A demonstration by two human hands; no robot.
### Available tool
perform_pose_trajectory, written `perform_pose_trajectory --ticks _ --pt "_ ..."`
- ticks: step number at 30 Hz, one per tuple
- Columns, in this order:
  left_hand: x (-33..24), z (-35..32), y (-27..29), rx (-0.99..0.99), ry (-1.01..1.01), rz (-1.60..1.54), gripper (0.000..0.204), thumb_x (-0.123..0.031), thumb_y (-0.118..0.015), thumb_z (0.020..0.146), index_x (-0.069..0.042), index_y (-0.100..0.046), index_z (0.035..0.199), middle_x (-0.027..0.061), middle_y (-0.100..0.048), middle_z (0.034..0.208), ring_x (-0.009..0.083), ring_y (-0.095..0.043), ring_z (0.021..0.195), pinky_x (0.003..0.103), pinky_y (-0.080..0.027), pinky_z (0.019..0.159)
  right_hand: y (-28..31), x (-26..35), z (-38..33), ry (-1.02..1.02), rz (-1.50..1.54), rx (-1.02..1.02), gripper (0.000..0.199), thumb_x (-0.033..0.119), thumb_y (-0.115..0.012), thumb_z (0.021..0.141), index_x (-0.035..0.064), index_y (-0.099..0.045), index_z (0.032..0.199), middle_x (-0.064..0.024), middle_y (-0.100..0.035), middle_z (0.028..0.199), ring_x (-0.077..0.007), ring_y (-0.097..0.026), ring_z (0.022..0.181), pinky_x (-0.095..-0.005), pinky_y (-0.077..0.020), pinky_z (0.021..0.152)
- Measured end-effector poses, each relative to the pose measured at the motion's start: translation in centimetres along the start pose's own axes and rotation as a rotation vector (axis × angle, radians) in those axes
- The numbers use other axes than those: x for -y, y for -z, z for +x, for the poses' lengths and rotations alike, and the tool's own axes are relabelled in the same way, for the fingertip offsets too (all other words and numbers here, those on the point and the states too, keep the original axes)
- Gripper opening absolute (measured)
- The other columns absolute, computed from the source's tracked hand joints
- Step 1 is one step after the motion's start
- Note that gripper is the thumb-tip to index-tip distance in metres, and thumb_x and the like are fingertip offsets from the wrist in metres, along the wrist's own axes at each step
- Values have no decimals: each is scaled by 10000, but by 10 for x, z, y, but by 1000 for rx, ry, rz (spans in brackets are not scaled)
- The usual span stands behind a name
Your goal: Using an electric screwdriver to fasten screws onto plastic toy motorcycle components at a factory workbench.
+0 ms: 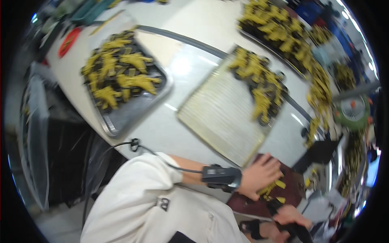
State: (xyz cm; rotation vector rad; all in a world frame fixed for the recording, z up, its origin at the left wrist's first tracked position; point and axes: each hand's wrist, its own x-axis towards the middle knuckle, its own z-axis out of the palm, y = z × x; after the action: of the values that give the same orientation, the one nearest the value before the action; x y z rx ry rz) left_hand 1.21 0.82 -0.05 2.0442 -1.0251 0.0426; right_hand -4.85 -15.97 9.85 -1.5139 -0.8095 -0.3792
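Note:
My left hand (261, 174), with a black band on its wrist, presses down on a few yellow claw-shaped pieces (272, 188) that look like chicken feet. Its fingers are curled over them. The pieces lie on a dark red board (292, 181) at the table's near edge. Just below, my right hand (292, 215) grips a black-handled tool (279, 207) whose tip points at the pieces. The tool's working end is hidden by blur and by the hands.
A metal tray (121, 119) on the left holds several yellow pieces (117, 73). A ribbed pale tray (221, 115) in the middle carries a heap (261, 83) at its far end. More heaps (279, 28) lie at the back and right. A round green scale (351, 113) stands on the right.

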Motion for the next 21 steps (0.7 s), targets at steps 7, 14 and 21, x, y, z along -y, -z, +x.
perform_pose_trajectory --ticks 7,14,21 --pt "-6 -58 157 -507 208 237 793 -370 -745 585 3 -465 1226 209 -481 1188 364 -413 1178 504 -301 996 15 -6 7 -156 -411 -986 272 226 -480 913 -36 -477 989 -59 -455 709 -168 -437 621 -301 -384 607" --pt "88 -213 326 -657 1256 1084 734 -275 -704 719 -23 -400 1338 179 -385 1385 358 -290 1305 417 -235 1069 9 -33 -16 -314 -538 -825 557 31 -517 869 -50 -266 1360 -95 -519 894 -187 -546 807 -340 -447 814" --pt "82 19 137 29 192 549 798 -212 -657 643 -149 -344 1374 222 -222 1447 435 -190 1340 605 -188 1045 -9 -40 -11 -337 -487 -896 653 64 -540 849 -18 -198 1399 -64 -515 709 -132 -507 546 -282 -461 600"
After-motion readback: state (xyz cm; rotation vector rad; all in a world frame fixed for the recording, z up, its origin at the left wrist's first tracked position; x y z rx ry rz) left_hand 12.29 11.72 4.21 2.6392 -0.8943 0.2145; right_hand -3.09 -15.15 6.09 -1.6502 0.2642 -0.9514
